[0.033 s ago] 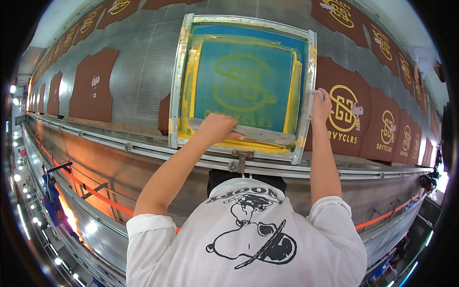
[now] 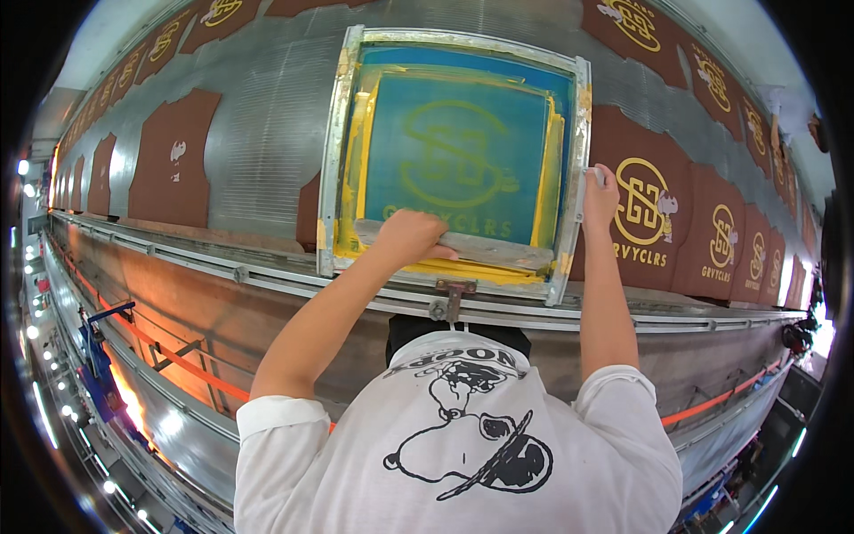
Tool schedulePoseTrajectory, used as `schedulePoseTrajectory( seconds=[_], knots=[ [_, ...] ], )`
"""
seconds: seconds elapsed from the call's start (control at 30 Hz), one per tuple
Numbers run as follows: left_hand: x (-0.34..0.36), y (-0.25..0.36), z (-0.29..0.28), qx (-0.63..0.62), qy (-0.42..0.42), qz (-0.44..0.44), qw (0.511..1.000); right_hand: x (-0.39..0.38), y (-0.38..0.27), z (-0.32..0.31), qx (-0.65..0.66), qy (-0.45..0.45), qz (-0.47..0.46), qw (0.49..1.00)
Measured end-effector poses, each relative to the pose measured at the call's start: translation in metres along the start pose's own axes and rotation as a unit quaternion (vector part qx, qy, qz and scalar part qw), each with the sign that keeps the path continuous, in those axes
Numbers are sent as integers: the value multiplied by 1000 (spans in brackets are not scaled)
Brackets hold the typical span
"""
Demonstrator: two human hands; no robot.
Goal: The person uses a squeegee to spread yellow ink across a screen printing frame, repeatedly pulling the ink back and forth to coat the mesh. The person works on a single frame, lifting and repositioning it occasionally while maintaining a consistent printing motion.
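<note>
Left hand (image 2: pixel 411 236) clenched on squeegee (image 2: pixel 463 249) at near edge inside screen frame (image 2: pixel 331 169), right hand (image 2: pixel 600 198) grasping frame's right rail, fingertips hidden, yellow ink (image 2: pixel 463 267) partly covered, brown garment (image 2: pixel 307 209) mostly under frame

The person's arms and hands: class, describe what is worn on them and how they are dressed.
Both forearms are bare. Short white T-shirt sleeves cover the upper arms: the left sleeve and the right sleeve. The left hand and right hand wear no gloves, and no watch or bracelet shows. The shirt front carries a black cartoon dog drawing.
</note>
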State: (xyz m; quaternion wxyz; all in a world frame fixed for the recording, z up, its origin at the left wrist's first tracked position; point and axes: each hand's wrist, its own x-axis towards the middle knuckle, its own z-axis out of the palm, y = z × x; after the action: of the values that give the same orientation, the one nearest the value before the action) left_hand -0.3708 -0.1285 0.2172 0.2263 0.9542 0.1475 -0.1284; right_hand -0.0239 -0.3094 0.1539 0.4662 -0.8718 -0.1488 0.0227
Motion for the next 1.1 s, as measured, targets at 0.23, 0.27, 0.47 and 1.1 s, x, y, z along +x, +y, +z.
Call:
schedulePoseTrajectory(
  seconds=[0.23,0.27,0.47,1.1],
  knots=[
    [50,-3,6,-73,-123,-43,989,9,16,-12,-83,-38,-14,996],
    [54,-5,8,-93,-133,-49,986,11,16,-12,-86,-46,-24,995],
    [74,-35,-28,-206,-238,-19,949,6,6,-13,-87,-50,5,995],
    [205,-92,-139,10,100,1,995,1,-4,-12,-87,-40,35,995]
  ],
)
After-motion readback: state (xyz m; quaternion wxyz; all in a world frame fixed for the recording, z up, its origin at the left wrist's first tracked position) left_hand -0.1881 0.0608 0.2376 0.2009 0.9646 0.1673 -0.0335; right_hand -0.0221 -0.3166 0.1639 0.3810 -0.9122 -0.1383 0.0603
